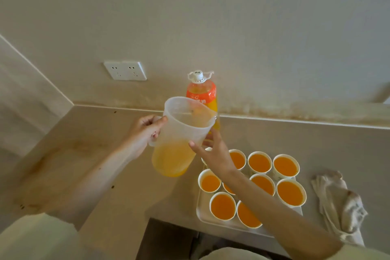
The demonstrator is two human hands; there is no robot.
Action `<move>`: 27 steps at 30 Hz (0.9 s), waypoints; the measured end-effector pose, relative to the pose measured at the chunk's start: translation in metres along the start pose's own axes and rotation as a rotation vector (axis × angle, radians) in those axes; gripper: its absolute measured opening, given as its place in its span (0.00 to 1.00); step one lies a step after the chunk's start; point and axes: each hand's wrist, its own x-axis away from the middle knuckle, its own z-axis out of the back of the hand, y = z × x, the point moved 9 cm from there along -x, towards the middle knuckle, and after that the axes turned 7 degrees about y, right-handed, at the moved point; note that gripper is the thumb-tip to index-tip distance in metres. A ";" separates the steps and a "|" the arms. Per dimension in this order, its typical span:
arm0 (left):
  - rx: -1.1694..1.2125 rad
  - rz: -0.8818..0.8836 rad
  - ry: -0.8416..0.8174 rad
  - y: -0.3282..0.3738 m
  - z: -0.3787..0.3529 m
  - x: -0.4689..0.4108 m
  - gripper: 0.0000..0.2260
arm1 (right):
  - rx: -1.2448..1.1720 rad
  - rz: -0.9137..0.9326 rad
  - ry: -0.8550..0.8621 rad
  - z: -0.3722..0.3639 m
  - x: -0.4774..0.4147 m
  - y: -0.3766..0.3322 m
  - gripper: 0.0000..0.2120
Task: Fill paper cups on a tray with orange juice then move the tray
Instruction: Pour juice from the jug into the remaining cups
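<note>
A translucent plastic pitcher [181,133] with orange juice in its lower part hangs above the counter, left of the tray. My left hand [145,131] grips its handle. My right hand [213,152] touches the pitcher's right side with straight fingers, its forearm crossing over the cups. A white tray [201,209] at the counter's front edge carries several paper cups [290,192] filled with orange juice. One cup under my right hand is mostly hidden.
A large orange juice bottle [202,93] with a white cap stands behind the pitcher against the wall. A crumpled cloth [337,202] lies right of the tray. A wall socket [125,70] sits at the back left. The counter [95,154] runs into a corner on the left.
</note>
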 end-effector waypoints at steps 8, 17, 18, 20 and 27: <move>-0.245 0.084 0.004 -0.047 0.013 -0.002 0.17 | -0.318 -0.200 -0.156 -0.031 0.027 0.041 0.25; -0.441 0.129 -0.096 -0.080 0.004 0.000 0.18 | -0.313 -0.577 -0.097 -0.039 0.043 0.107 0.19; -0.463 0.129 -0.105 -0.082 0.004 0.001 0.18 | -0.329 -0.614 -0.094 -0.041 0.043 0.111 0.22; -0.492 0.134 -0.119 -0.085 0.003 0.000 0.19 | -0.354 -0.648 -0.084 -0.042 0.041 0.116 0.27; -0.522 0.126 -0.135 -0.083 -0.005 -0.001 0.22 | -0.432 -0.678 -0.073 -0.045 0.041 0.119 0.26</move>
